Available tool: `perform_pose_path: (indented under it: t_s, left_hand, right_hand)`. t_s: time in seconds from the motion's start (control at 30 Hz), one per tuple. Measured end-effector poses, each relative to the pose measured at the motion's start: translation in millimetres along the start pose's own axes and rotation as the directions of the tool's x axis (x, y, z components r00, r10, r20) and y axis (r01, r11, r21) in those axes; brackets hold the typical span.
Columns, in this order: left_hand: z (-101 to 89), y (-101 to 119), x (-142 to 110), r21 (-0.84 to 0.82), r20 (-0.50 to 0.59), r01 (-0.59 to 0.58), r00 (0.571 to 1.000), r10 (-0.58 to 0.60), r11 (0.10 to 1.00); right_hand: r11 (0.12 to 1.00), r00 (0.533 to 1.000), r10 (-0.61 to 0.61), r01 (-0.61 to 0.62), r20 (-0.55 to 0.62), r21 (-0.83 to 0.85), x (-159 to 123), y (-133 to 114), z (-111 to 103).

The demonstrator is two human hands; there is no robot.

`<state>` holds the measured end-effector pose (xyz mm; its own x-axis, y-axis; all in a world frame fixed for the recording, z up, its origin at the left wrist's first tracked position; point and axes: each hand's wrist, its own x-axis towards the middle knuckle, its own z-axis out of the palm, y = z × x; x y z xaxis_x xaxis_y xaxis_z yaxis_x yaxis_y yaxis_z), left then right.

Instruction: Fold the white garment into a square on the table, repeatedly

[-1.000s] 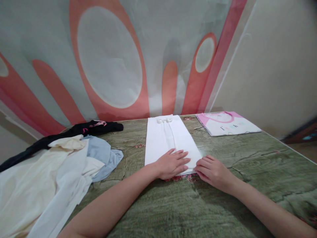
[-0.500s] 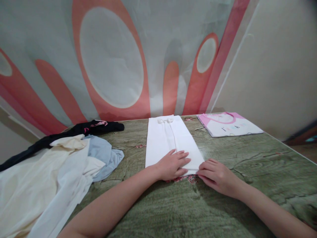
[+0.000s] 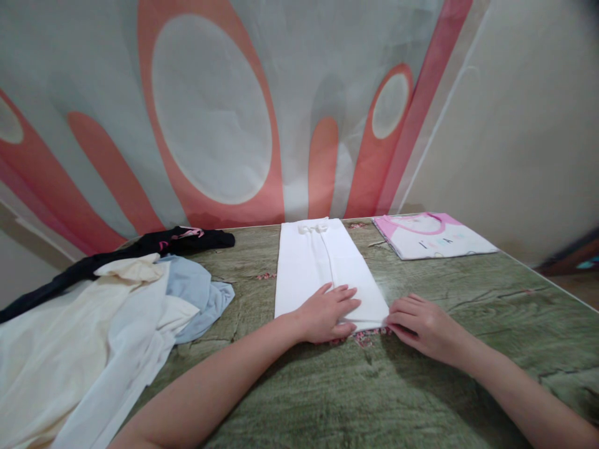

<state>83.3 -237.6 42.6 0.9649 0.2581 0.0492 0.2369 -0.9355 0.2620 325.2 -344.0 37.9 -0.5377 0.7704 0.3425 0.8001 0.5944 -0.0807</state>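
Note:
A white garment (image 3: 306, 268), folded into a long flat shape with a small bow near its far end, lies in the middle of the table. My left hand (image 3: 327, 312) rests flat on its near part with the fingers spread. At the garment's near right corner, my right hand (image 3: 418, 327) pinches the edge between thumb and fingers. The fingertips partly hide that corner.
To the left lies a loose heap: a cream garment (image 3: 60, 337), a light blue one (image 3: 194, 293) and a black one (image 3: 140, 243). A folded pink and white T-shirt (image 3: 433, 237) lies at the back right of the wood-patterned table (image 3: 299, 399).
My right hand has moved a little to the right, drawing the white garment's near right corner outward. My left hand has stayed pressed on the cloth.

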Motion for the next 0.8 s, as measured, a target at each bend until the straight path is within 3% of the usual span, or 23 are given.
perform_pose_path:
  t_s: [0.17, 0.47, 0.6, 0.8]
  left_hand:
    - [-1.3, -2, 0, -0.077, 0.016, 0.004, 1.0, -0.003, 0.997]
    - [-26.2, -16, -1, -0.487, 0.057, 0.064, 0.998, -0.041, 0.871]
    - [-29.4, -39, -6, -0.345, -0.004, 0.123, 0.991, -0.132, 0.93]
    - [-12.8, -66, -15, -0.047, -0.044, 0.187, 0.981, -0.189, 0.981]
  right_hand:
    - [1.0, 0.999, -0.03, 0.03, -0.015, 0.0, 1, -1, 2]
    - [0.998, 0.999, 0.034, -0.035, 0.018, 0.048, 4, -6, 7]
    - [0.99, 1.0, 0.005, -0.009, 0.027, 0.141, 21, -22, 6]
    - [0.967, 0.985, -0.166, 0.154, 0.043, 0.202, 73, -58, 20]
